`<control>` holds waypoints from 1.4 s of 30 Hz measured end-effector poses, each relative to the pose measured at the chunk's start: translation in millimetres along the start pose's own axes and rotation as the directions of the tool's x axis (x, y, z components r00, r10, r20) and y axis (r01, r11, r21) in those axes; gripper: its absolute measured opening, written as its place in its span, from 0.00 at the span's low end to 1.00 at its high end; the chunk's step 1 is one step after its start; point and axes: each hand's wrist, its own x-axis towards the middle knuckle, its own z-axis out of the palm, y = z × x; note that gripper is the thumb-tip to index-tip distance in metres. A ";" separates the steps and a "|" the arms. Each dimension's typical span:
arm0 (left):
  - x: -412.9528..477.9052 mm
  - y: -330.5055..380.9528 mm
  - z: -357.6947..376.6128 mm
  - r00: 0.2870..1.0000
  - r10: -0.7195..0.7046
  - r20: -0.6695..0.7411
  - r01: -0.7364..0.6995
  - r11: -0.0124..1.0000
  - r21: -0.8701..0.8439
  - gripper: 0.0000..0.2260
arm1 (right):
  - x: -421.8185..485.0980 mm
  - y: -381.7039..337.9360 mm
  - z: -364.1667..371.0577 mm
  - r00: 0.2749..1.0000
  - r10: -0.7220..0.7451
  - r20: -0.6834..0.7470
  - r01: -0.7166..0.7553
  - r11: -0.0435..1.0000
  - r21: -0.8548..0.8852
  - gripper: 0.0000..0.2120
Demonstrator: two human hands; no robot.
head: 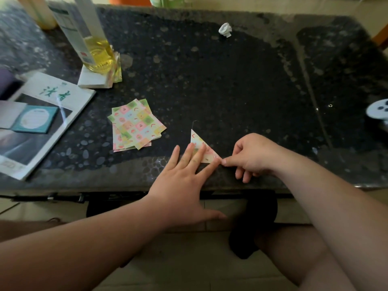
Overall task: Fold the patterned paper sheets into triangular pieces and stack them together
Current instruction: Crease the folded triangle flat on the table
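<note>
Creasing triangle (pixel 196 138) near the table (pixel 231 80) front edge. Left hand (pixel 180 181) lies flat, straight fingers pinning it; right hand (pixel 252 156) pinches its right corner. Paper looks thin, light and likely slippery, so pin the middle and grab corners. Sheets (pixel 135 124) are piled left. Bottle (pixel 98 53) holds a little yellow liquid.

I seem to be at home: a low, dark stone-topped table (pixel 231 80) over pale floor tiles (pixel 189 269), a magazine (pixel 42 127) at its left edge, an oil bottle (pixel 92 38) near its far-left corner.
</note>
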 end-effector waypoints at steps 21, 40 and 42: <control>-26.2 -15.5 -30.7 0.961 -0.266 0.077 0.276 0.904 -0.325 0.43 | -13.8 -28.0 35.6 0.923 -0.206 -0.324 0.114 0.953 -0.282 0.14; -27.6 -25.6 -105.8 0.969 -0.229 0.093 -0.002 -0.383 -0.924 0.24 | -87.8 -48.6 26.5 0.690 -0.450 -0.567 0.576 0.816 0.053 0.06; -26.8 -18.3 -120.3 0.963 -0.261 0.073 -0.044 -0.418 -0.908 0.24 | -95.8 -53.9 27.0 0.631 -0.503 -0.591 0.592 0.804 -0.054 0.05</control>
